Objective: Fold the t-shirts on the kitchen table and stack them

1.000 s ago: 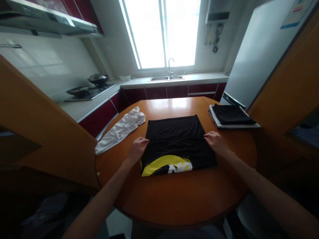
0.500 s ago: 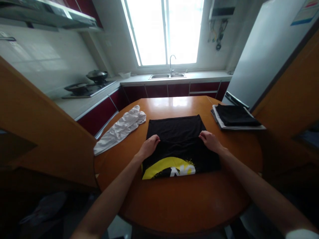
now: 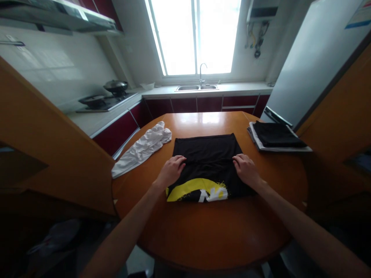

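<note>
A black shirt (image 3: 209, 148) with a yellow arc and white lettering lies folded across the middle of the wooden table (image 3: 214, 231). My left hand (image 3: 171, 171) rests on its left edge, with thumb and fingers apart. On the opposite edge, my right hand (image 3: 246, 170) touches the black cloth, its thumb and fingers also apart. A fold line crosses the shirt between the two hands. The printed part lies nearest me.
A crumpled white cloth (image 3: 142, 148) lies at the table's left. Folded black and white clothes (image 3: 278, 135) are stacked at the right. Beyond the table are a sink (image 3: 188, 88), a stove with pans (image 3: 116, 85) and a fridge (image 3: 307, 58).
Both hands have loosened from a pinch on the cloth, and their fingers have spread. The shirt's printed near edge sits slightly farther from me. The view has shifted a little.
</note>
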The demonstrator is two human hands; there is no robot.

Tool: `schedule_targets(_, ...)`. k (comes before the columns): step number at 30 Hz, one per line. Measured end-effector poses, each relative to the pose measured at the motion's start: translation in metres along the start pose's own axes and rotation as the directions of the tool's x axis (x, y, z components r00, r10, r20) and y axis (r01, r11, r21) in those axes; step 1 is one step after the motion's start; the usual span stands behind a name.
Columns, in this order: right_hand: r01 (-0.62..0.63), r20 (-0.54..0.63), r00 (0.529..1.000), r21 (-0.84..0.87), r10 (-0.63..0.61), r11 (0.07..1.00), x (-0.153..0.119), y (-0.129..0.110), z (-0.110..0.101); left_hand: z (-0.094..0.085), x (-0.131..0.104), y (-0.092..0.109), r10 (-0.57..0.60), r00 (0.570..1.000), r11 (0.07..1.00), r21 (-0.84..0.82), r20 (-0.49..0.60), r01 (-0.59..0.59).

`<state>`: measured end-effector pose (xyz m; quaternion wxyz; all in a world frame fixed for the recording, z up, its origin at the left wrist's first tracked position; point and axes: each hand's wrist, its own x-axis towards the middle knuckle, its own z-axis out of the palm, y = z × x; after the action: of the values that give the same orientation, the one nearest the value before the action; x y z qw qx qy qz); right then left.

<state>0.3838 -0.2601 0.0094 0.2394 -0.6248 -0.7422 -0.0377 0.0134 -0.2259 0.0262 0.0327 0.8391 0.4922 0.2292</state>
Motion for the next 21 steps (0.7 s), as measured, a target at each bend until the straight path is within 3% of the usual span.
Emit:
schedule_targets(3,0.080,0.064,0.995,-0.006,-0.079,0.997,-0.027,-0.008,0.005,0.006,-0.025,0.006,0.021,0.990,0.997,0.065,0.140,-0.031)
schedule_targets(7,0.080,0.178,0.981,-0.032,-0.073,0.996,-0.044,-0.003,0.013,0.008,-0.044,0.009,-0.062,0.957,0.996,0.071,0.284,0.043)
schedule_targets(12,0.121,0.096,0.988,-0.026,-0.118,0.992,-0.048,-0.003,0.005,-0.006,-0.051,0.020,-0.045,0.982,0.999,0.038,0.181,0.039)
schedule_targets(17,0.151,0.126,0.980,0.015,-0.151,0.988,-0.056,-0.005,0.005,-0.001,-0.063,0.026,-0.051,0.968,0.998,0.036,0.246,0.043)
schedule_targets(21,0.216,0.029,0.975,0.102,-0.220,0.971,-0.065,0.006,-0.013,-0.023,-0.081,0.027,0.034,0.993,0.997,-0.067,0.111,-0.027)
